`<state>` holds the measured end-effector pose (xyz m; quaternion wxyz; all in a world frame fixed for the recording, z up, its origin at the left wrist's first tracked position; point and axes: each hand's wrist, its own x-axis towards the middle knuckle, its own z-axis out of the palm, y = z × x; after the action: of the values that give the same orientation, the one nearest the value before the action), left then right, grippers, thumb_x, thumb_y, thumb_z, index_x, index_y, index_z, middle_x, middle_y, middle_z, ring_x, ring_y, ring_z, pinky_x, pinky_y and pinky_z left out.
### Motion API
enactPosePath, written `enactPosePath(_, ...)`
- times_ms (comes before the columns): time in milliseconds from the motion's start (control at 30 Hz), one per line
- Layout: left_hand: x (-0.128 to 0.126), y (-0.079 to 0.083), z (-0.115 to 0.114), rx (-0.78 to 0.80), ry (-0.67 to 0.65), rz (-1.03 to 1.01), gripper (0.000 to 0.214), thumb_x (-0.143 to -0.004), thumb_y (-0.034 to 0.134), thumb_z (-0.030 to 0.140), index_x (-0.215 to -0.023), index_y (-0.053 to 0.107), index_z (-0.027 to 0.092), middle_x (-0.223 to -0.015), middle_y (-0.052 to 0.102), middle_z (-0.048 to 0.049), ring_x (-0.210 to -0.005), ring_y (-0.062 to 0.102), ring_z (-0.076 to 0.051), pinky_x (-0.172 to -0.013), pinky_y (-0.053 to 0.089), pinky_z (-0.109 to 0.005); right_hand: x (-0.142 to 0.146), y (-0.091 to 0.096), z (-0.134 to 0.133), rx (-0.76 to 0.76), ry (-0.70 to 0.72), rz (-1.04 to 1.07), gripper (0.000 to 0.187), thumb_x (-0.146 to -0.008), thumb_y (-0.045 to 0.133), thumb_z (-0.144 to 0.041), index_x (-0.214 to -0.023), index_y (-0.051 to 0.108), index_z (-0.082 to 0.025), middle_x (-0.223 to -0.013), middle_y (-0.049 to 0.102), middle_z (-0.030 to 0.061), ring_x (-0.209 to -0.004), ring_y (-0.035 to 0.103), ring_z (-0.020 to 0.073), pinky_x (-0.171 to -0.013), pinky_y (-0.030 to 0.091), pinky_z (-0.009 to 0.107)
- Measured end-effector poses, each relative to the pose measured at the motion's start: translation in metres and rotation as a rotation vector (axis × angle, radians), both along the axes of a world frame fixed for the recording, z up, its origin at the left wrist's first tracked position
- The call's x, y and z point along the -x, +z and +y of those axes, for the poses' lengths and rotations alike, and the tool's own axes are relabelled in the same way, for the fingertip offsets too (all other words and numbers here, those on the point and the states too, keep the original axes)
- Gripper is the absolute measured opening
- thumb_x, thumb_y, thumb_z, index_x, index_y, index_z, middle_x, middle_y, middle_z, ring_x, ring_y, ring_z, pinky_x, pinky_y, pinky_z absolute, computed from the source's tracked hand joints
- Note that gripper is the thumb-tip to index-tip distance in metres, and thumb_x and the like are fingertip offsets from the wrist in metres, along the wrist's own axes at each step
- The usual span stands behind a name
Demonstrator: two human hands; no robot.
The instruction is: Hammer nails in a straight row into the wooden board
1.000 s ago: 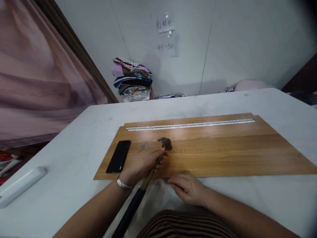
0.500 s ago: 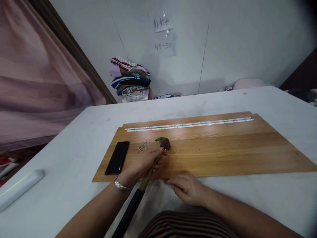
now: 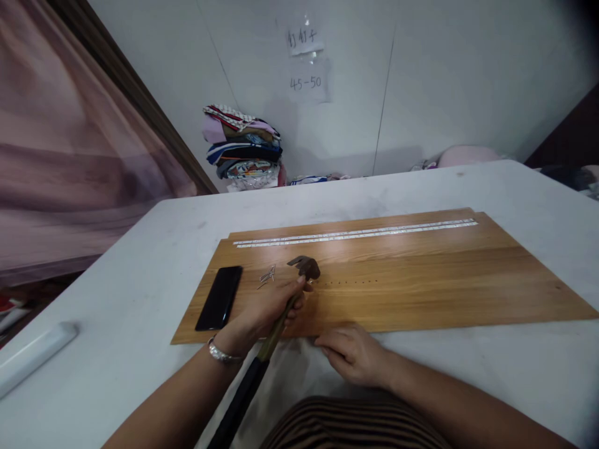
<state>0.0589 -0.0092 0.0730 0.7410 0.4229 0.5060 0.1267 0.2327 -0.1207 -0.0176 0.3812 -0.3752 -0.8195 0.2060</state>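
Hammer (image 3: 306, 268) head rests on board (image 3: 421, 280), left hand (image 3: 269, 305) grip clamped on its handle. Right hand (image 3: 353, 355) lies at board edge, grip loosely apart.

Soft, even indoor light; a pale sheen of glare crosses the wooden board (image 3: 421, 274). Edges bend with wide-angle distortion, and the corners darken.
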Motion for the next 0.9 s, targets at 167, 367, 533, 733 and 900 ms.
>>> enactPosePath(167, -0.0021, -0.004, -0.0015, 0.016, -0.026, 0.05, 0.046, -0.08, 0.056, 0.061, -0.094, 0.054, 0.017, -0.06, 0.044, 0.007, -0.043, 0.033, -0.004, -0.04, 0.021, -0.018, 0.0003, 0.0004, 0.0, -0.014, 0.0, 0.008, 0.022, -0.092, 0.043, -0.017, -0.098, 0.064, -0.016, -0.074, 0.07, 0.0054, -0.064, 0.063, 0.0164, -0.059, 0.046, 0.026)
enactPosePath(367, -0.0017, -0.001, -0.0014, 0.024, -0.01, 0.02, 0.044, -0.08, 0.057, 0.06, -0.096, 0.056, 0.018, -0.06, 0.043, 0.0068, -0.043, 0.032, -0.004, -0.04, 0.02, -0.018, -0.0005, 0.0017, -0.0002, 0.018, 0.001, -0.014, 0.022, -0.093, 0.044, -0.018, -0.099, 0.064, -0.018, -0.074, 0.07, 0.005, -0.065, 0.064, 0.0158, -0.06, 0.046, 0.026)
enactPosePath(533, -0.001, -0.0009, -0.002, 0.01, -0.026, 0.025, 0.047, -0.079, 0.058, 0.062, -0.097, 0.056, 0.018, -0.06, 0.042, 0.0074, -0.042, 0.03, -0.003, -0.041, 0.019, -0.018, -0.0003, 0.0008, -0.0002, 0.013, 0.004, -0.017, 0.023, -0.093, 0.043, -0.018, -0.1, 0.065, -0.018, -0.073, 0.07, 0.0045, -0.064, 0.064, 0.0159, -0.06, 0.046, 0.026)
enactPosePath(733, -0.0018, -0.0072, -0.0038, 0.04, -0.035, 0.057, 0.049, -0.078, 0.057, 0.064, -0.097, 0.056, 0.019, -0.062, 0.043, 0.0071, -0.044, 0.033, -0.004, -0.041, 0.019, -0.019, -0.0007, 0.0028, 0.0003, 0.001, 0.004, 0.003, 0.023, -0.091, 0.043, -0.017, -0.098, 0.064, -0.017, -0.075, 0.071, 0.005, -0.065, 0.063, 0.0157, -0.059, 0.046, 0.025)
enactPosePath(900, -0.0011, -0.0041, -0.0021, 0.036, -0.027, 0.038, 0.048, -0.078, 0.058, 0.062, -0.096, 0.054, 0.018, -0.06, 0.042, 0.0078, -0.043, 0.031, -0.004, -0.041, 0.017, -0.019, -0.0004, 0.006, 0.001, -0.035, 0.004, 0.011, 0.023, -0.091, 0.041, -0.018, -0.095, 0.064, -0.016, -0.07, 0.069, 0.0048, -0.061, 0.062, 0.0159, -0.056, 0.044, 0.026)
